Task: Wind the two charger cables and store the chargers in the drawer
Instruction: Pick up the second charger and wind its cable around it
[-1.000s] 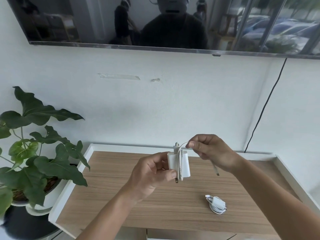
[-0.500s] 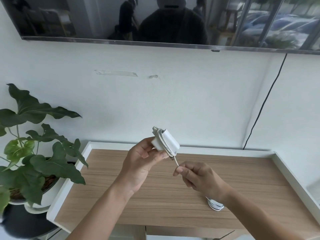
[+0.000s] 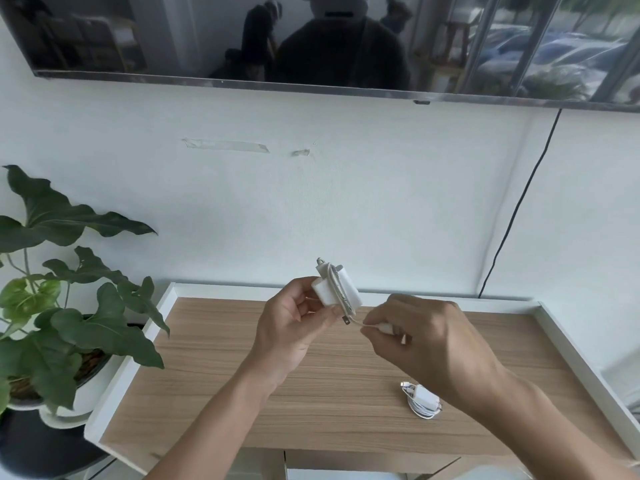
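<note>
1. Since half a second ago your right hand (image 3: 426,344) has moved up and to the right, uncovering the wound charger on the desk, and the free tail of cable it holds has grown very short.
2. Your left hand (image 3: 294,323) grips the white charger block (image 3: 337,289) above the desk, well clear of the wood, with thumb and fingers closed around its left side. The block is tilted, its prongs pointing down and to the right.
3. Several turns of the white cable (image 3: 337,289) already lie around the block, running lengthwise over its face.
4. Your right thumb and fingertips are pinched shut on the cable's plug end (image 3: 384,328), just beside the block's lower corner. Only a short stretch of cable spans between the block and that pinch.
5. The other charger (image 3: 423,400) lies on the wooden desk top (image 3: 214,375) near the front right, its cable coiled around it and apparently finished.
6. By my reading, the first cable is done and the second is nearly wound; what remains is tucking or laying down that last end.
7. After that, both chargers still have to go into the drawer. A drawer front (image 3: 363,460) seems to sit below the desk edge, closed as far as I can tell.
</note>
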`<state>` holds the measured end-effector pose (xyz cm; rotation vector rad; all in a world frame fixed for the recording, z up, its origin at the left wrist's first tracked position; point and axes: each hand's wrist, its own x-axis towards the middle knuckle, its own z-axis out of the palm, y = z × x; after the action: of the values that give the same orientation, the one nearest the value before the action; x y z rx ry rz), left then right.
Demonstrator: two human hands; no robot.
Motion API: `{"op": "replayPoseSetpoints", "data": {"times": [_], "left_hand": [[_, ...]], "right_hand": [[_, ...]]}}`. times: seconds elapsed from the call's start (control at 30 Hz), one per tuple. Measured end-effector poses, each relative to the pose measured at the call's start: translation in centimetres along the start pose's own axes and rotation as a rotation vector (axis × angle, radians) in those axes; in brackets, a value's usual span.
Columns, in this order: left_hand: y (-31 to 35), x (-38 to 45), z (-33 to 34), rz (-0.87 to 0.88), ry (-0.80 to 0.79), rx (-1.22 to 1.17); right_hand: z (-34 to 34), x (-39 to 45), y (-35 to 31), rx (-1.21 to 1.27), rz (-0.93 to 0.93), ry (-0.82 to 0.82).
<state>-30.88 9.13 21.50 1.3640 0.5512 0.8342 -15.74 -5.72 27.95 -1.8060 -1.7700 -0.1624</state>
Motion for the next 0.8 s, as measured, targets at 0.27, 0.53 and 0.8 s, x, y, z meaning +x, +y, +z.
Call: {"op": "replayPoseSetpoints", "data": {"times": [0.27,0.53,0.8], "left_hand": [[0.2,-0.9,0.5,0.011,0.056,0.099],[0.6,-0.8,0.2,0.061,0.058,0.113],[1.0,-0.9,0.7,0.115,0.042,0.095]], "right_hand": [[0.7,0.7,-0.5,0.632,0.429,-0.004],[1.9,0.8,-0.6,0.765,0.433,0.061],[1.9,0.9,-0.9,0.597,0.331,0.068]]}}
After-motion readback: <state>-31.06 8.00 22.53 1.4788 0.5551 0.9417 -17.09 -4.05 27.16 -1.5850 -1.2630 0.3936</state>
